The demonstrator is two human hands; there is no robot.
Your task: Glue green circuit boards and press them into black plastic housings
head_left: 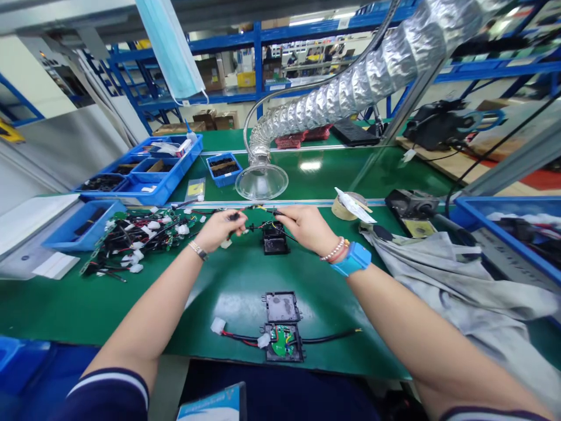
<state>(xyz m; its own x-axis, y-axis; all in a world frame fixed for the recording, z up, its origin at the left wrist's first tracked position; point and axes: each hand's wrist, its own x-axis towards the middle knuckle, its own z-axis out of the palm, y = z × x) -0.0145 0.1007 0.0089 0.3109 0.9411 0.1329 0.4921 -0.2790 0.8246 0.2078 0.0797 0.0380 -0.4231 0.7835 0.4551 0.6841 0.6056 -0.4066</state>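
Observation:
My left hand (222,230) is closed in a pinch on a small dark piece; I cannot make out its kind. Across from it, my right hand (307,227) pinches a black cable, with thin coloured wires showing at its fingertips. Just below the hands lies an open black plastic case (276,245), partly hidden by wires and fingers. Closer to me rests a second open case (283,307), its lid folded out flat. Inside its lower half sits a green circuit board (280,342), with white connectors (218,325) on red and black leads and a black cable (331,337).
A pile of wired boards (140,234) lies to the left, beside blue bins (83,225). Above the far bench edge hangs a fume duct with a clear hood (262,182). On the right are a tape roll (346,207), a grey cloth (442,275) and a blue crate (504,204).

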